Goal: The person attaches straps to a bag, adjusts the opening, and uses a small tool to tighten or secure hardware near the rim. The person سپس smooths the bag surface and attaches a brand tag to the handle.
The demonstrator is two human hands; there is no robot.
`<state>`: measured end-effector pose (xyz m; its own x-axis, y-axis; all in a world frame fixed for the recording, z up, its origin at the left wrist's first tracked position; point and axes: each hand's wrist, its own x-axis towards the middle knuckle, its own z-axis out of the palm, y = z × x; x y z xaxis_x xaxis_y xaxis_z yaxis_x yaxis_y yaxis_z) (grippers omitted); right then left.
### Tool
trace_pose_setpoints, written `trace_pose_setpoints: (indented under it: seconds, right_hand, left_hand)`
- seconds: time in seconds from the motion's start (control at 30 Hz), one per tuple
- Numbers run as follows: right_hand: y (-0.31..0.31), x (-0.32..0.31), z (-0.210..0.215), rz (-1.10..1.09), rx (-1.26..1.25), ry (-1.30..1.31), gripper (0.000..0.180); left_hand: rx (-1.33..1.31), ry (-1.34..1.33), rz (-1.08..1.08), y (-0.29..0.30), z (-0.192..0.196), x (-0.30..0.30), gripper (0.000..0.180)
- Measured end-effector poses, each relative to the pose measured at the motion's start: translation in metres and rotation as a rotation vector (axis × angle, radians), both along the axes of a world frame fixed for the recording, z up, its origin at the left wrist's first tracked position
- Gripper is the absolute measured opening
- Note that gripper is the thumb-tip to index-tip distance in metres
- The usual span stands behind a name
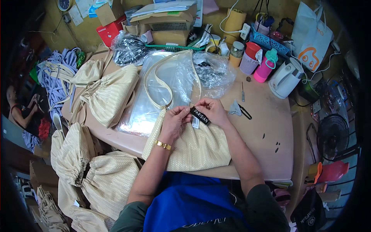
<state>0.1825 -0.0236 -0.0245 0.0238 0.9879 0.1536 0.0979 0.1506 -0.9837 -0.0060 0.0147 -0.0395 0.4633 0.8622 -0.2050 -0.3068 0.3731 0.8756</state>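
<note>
A cream woven bag (193,149) lies on the table's front edge before me, its long strap (158,83) looping back over clear plastic sheets (162,89). My left hand (174,120) pinches the bag's top edge beside the strap ring; a gold bracelet sits on that wrist. My right hand (211,110) holds a black hang tag (201,115) with a small white label under it, right against the bag's top. Both hands are close together, fingers closed.
More cream bags (108,96) lie at the table's left and in a pile (89,170) beside my left knee. Black snips (244,111), a pink bottle (264,65), a white kettle (286,79), boxes and baskets crowd the back. Another person (23,110) sits far left. A fan (332,135) stands right.
</note>
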Motion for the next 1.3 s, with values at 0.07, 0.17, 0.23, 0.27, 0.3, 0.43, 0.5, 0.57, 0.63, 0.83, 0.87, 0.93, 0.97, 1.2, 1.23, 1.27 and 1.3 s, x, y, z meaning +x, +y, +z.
trace_pose_setpoints:
  seconds: [0.07, 0.17, 0.23, 0.27, 0.3, 0.43, 0.5, 0.57, 0.63, 0.83, 0.87, 0.93, 0.97, 1.2, 1.23, 1.27, 1.3]
  right_hand:
    - [-0.001, 0.000, 0.004, 0.000, -0.012, -0.019, 0.008]
    - [-0.001, 0.002, 0.006, -0.015, -0.023, -0.003, 0.007]
    - [0.000, 0.005, 0.004, -0.007, -0.020, -0.001, 0.007]
    - [0.000, 0.006, 0.005, -0.001, -0.016, -0.019, 0.007]
    - [-0.001, 0.006, 0.005, 0.005, -0.014, -0.038, 0.007]
    - [-0.003, 0.006, 0.004, -0.017, -0.021, -0.172, 0.008]
    - [-0.004, 0.004, 0.008, -0.054, 0.023, -0.267, 0.009]
    - [-0.003, 0.002, 0.008, -0.084, 0.051, -0.309, 0.010]
    - [-0.002, 0.001, 0.006, -0.106, 0.063, -0.301, 0.010]
    - [-0.006, -0.002, 0.013, -0.040, 0.053, -0.356, 0.009]
    - [-0.006, -0.002, 0.013, -0.038, 0.050, -0.358, 0.008]
    - [-0.005, -0.003, 0.011, -0.032, 0.042, -0.364, 0.007]
    - [-0.006, -0.003, 0.012, -0.037, 0.040, -0.366, 0.007]
    - [-0.006, -0.004, 0.013, -0.050, 0.012, -0.334, 0.010]
    - [-0.005, -0.003, 0.012, -0.052, 0.004, -0.332, 0.011]
    - [-0.005, -0.003, 0.012, -0.049, 0.014, -0.329, 0.011]
    - [-0.005, -0.003, 0.011, -0.044, 0.023, -0.325, 0.011]
  left_hand:
    - [-0.001, 0.011, 0.014, -0.002, 0.004, 0.002, 0.013]
    - [0.012, 0.010, 0.026, -0.004, 0.005, 0.003, 0.013]
    - [0.014, -0.027, 0.035, -0.004, -0.001, 0.003, 0.013]
    - [0.042, -0.026, 0.030, -0.003, -0.003, 0.003, 0.013]
    - [0.068, -0.026, 0.024, -0.003, -0.004, 0.003, 0.013]
    - [0.103, 0.013, 0.098, -0.008, -0.004, 0.008, 0.012]
    - [0.118, -0.003, 0.103, -0.008, -0.007, 0.007, 0.012]
    - [0.157, -0.016, 0.125, -0.007, -0.012, 0.008, 0.013]
    - [0.221, -0.027, 0.163, -0.010, -0.014, 0.010, 0.014]
    - [0.227, -0.028, 0.192, -0.014, -0.010, 0.011, 0.014]
    - [0.234, -0.013, 0.187, -0.014, -0.010, 0.010, 0.015]
    - [0.246, 0.018, 0.179, -0.014, -0.011, 0.010, 0.016]
    - [0.234, 0.010, 0.178, -0.014, -0.011, 0.010, 0.016]
    - [0.211, 0.008, 0.177, -0.014, -0.011, 0.011, 0.017]
    - [0.212, 0.007, 0.179, -0.014, -0.010, 0.011, 0.017]
    - [0.221, 0.017, 0.177, -0.014, -0.010, 0.011, 0.017]
    - [0.229, 0.028, 0.175, -0.014, -0.011, 0.011, 0.017]
